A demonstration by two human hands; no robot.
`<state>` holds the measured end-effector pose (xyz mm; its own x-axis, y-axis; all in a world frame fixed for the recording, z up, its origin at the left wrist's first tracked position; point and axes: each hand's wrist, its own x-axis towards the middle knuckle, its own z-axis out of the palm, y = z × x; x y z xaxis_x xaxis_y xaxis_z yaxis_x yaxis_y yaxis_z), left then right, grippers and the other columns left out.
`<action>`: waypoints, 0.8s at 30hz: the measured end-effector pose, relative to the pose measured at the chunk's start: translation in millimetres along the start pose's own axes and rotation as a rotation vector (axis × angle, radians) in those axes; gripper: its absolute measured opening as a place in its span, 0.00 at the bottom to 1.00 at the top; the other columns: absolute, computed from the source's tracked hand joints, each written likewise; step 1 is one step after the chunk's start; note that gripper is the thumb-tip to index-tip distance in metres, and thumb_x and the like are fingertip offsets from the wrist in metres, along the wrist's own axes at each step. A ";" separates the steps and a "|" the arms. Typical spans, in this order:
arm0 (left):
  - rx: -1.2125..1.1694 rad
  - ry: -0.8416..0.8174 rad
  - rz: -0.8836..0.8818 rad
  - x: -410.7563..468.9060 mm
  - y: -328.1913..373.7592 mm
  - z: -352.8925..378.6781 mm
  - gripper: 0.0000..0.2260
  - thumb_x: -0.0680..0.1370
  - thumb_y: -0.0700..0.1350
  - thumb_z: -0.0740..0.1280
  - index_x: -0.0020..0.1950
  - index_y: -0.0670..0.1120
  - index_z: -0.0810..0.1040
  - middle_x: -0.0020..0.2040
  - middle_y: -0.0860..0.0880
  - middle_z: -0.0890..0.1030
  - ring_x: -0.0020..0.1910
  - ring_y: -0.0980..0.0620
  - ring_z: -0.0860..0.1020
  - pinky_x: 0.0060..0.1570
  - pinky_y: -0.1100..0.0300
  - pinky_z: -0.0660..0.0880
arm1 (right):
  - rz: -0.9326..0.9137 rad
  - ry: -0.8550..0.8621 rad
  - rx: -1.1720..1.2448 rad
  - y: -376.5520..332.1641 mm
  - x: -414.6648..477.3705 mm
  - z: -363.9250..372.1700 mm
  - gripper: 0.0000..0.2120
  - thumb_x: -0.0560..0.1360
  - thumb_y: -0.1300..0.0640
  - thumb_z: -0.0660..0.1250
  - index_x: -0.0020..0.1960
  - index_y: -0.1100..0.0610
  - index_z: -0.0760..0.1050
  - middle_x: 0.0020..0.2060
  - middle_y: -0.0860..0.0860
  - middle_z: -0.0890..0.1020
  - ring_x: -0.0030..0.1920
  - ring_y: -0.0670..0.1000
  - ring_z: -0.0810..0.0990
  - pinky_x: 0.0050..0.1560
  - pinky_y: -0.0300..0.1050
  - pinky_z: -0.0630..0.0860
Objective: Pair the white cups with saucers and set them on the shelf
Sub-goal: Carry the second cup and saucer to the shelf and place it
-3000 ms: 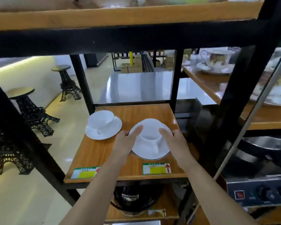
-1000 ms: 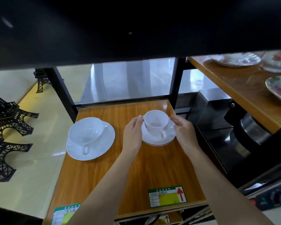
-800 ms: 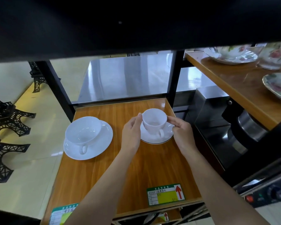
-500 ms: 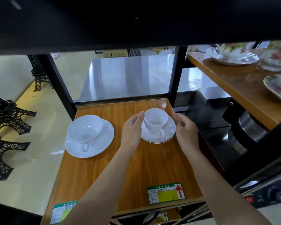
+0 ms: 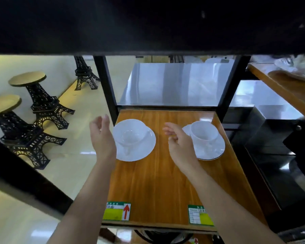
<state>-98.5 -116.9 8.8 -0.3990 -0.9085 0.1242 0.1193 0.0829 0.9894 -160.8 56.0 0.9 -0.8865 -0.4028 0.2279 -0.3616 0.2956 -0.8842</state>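
We hold both hands open and empty: left hand [image 5: 102, 138] flanks the left cup [image 5: 130, 133] on its saucer [image 5: 139, 150]; right hand [image 5: 179, 143] lies between it and the right cup [image 5: 203, 132], both pairs resting on the shelf [image 5: 157, 182].
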 end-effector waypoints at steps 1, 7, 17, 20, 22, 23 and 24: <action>-0.011 -0.024 -0.081 2.4 -5.9 -6.6 0.20 0.78 0.53 0.59 0.65 0.44 0.70 0.61 0.48 0.73 0.62 0.52 0.71 0.53 0.64 0.65 | 0.031 -0.084 0.051 -0.5 -2.5 9.0 0.18 0.77 0.62 0.58 0.66 0.51 0.69 0.56 0.43 0.76 0.55 0.40 0.73 0.52 0.28 0.68; -0.074 -0.244 -0.296 -5.4 -20.9 -27.0 0.28 0.77 0.64 0.51 0.74 0.51 0.62 0.71 0.52 0.69 0.59 0.63 0.67 0.56 0.62 0.59 | 0.186 -0.365 0.343 -11.4 -7.5 39.9 0.17 0.77 0.44 0.57 0.66 0.40 0.63 0.51 0.30 0.68 0.51 0.33 0.69 0.39 0.21 0.69; 0.025 -0.351 -0.203 -12.5 -19.1 -29.3 0.21 0.79 0.61 0.50 0.48 0.57 0.80 0.37 0.67 0.83 0.39 0.72 0.78 0.28 0.80 0.69 | 0.262 -0.345 0.386 -13.5 -4.3 44.9 0.29 0.76 0.42 0.55 0.74 0.50 0.57 0.72 0.49 0.64 0.71 0.50 0.61 0.65 0.44 0.60; 0.045 -0.343 -0.176 -10.4 -22.7 -29.0 0.19 0.80 0.60 0.50 0.49 0.56 0.80 0.36 0.68 0.82 0.38 0.73 0.78 0.28 0.80 0.68 | 0.264 -0.345 0.389 -11.7 -3.7 46.0 0.29 0.76 0.42 0.55 0.74 0.50 0.56 0.71 0.46 0.64 0.70 0.48 0.62 0.63 0.41 0.60; 0.056 -0.350 -0.166 -7.8 -25.6 -29.1 0.19 0.79 0.60 0.51 0.50 0.55 0.80 0.38 0.62 0.84 0.38 0.73 0.77 0.28 0.80 0.68 | 0.255 -0.354 0.389 -10.4 -3.0 46.5 0.27 0.76 0.42 0.56 0.73 0.48 0.57 0.64 0.41 0.66 0.65 0.43 0.64 0.57 0.31 0.62; 0.079 -0.350 -0.160 -7.5 -26.3 -28.8 0.19 0.79 0.60 0.51 0.50 0.56 0.80 0.40 0.61 0.83 0.37 0.73 0.77 0.28 0.80 0.68 | 0.243 -0.351 0.376 -9.8 -3.2 46.7 0.27 0.76 0.43 0.56 0.73 0.48 0.57 0.62 0.39 0.66 0.62 0.41 0.64 0.53 0.28 0.64; 0.095 -0.341 -0.167 -6.8 -27.0 -28.6 0.18 0.79 0.61 0.51 0.49 0.58 0.80 0.41 0.62 0.81 0.37 0.73 0.77 0.28 0.79 0.68 | 0.231 -0.330 0.349 -8.3 -3.2 47.4 0.27 0.76 0.42 0.57 0.73 0.48 0.57 0.61 0.40 0.66 0.62 0.41 0.64 0.52 0.28 0.66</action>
<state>-72.9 -124.7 -20.9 -0.6872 -0.7255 -0.0373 -0.0510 -0.0030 0.9987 -141.3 13.7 -11.8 -0.7731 -0.6293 -0.0796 -0.0002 0.1257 -0.9921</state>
